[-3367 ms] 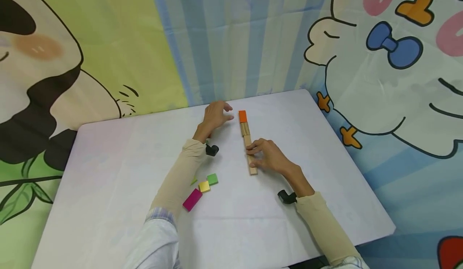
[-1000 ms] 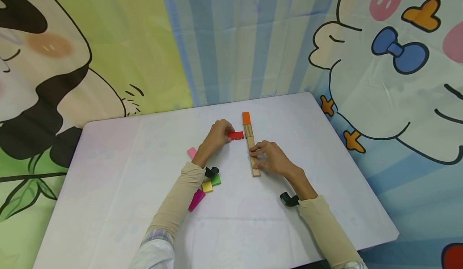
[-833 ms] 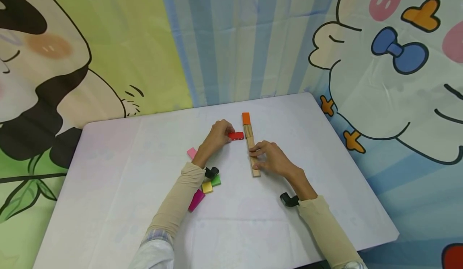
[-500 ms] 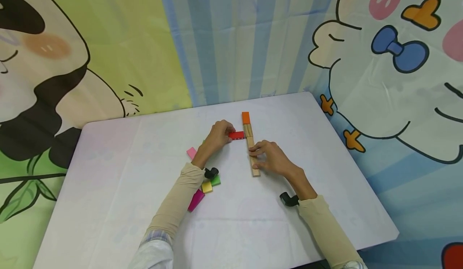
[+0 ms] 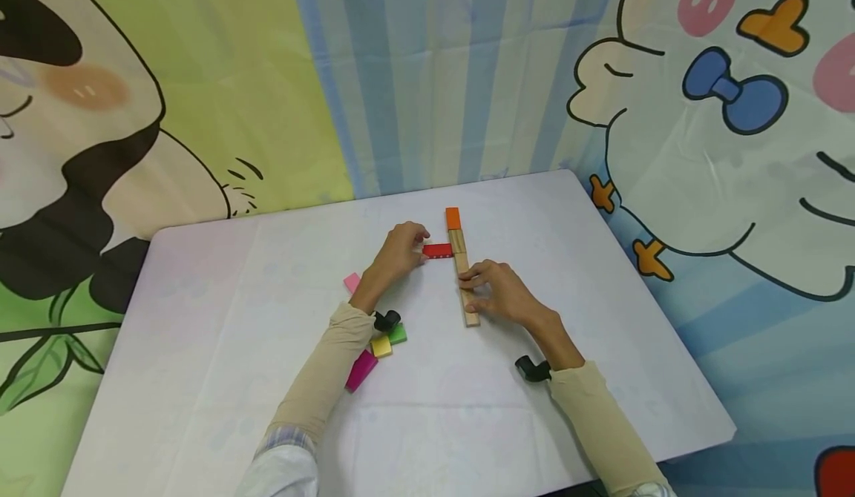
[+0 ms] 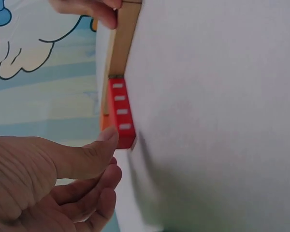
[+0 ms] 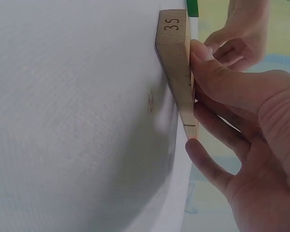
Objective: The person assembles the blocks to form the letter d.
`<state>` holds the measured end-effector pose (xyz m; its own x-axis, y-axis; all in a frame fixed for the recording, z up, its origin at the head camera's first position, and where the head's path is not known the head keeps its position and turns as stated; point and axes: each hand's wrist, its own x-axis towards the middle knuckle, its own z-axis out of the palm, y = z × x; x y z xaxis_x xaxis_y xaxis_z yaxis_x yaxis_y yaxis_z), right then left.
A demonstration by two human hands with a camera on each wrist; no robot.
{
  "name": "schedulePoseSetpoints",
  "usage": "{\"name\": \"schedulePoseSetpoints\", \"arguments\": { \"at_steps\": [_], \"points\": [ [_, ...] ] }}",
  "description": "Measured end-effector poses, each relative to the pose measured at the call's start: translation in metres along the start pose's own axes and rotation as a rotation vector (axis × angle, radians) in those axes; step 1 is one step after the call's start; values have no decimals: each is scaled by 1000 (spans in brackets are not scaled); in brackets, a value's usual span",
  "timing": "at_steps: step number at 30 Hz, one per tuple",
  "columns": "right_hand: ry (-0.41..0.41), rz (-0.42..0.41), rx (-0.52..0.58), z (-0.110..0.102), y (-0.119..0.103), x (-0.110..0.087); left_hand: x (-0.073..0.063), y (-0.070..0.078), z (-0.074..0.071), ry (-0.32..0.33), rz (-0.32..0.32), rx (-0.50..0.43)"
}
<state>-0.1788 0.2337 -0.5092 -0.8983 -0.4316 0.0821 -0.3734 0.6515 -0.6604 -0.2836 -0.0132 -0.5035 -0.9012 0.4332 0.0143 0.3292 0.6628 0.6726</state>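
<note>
A red block (image 5: pixel 439 251) with white marks along its side lies crosswise, its right end against a straight row of blocks. That row runs from an orange block (image 5: pixel 453 219) through a short wooden block (image 5: pixel 457 241) to a long wooden block (image 5: pixel 472 319), whose end reads 35 in the right wrist view. My left hand (image 5: pixel 398 251) is at the red block's outer end, its fingers lifted slightly off. In the left wrist view the thumb (image 6: pixel 106 137) overlaps the block's corner. My right hand (image 5: pixel 497 289) rests thumb and fingertips along the long wooden block.
Left of the row lie a pink block (image 5: pixel 351 282), a green block (image 5: pixel 398 333), a yellow block (image 5: pixel 381 346) and a magenta block (image 5: pixel 361 371), partly behind the left forearm. The white table (image 5: pixel 601 297) meets a cartoon-printed cloth (image 5: pixel 427 74) at the back.
My left hand has brought the red block to the row, slid it slightly right against it, then loosened its fingers. The right hand has stayed on the long wooden block.
</note>
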Motion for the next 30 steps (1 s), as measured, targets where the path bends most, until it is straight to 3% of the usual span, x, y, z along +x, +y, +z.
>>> {"name": "schedulePoseSetpoints", "arguments": {
  "at_steps": [5,10,15,19,23,30],
  "points": [
    [2,-16,4,-1,0,1,-17,-7,-25,42,-1,84],
    [8,-18,-5,-1,4,0,-42,-20,-47,59,-56,179],
    [9,14,16,2,4,-4,-69,-34,-53,27,-92,271],
    [0,24,15,5,1,-7,-85,-44,-50,9,-90,269],
    [11,10,0,6,-1,-7,-89,-45,-47,23,-67,277],
    [20,-13,-12,5,0,-1,-82,-38,-45,51,-28,313]
  ]
}}
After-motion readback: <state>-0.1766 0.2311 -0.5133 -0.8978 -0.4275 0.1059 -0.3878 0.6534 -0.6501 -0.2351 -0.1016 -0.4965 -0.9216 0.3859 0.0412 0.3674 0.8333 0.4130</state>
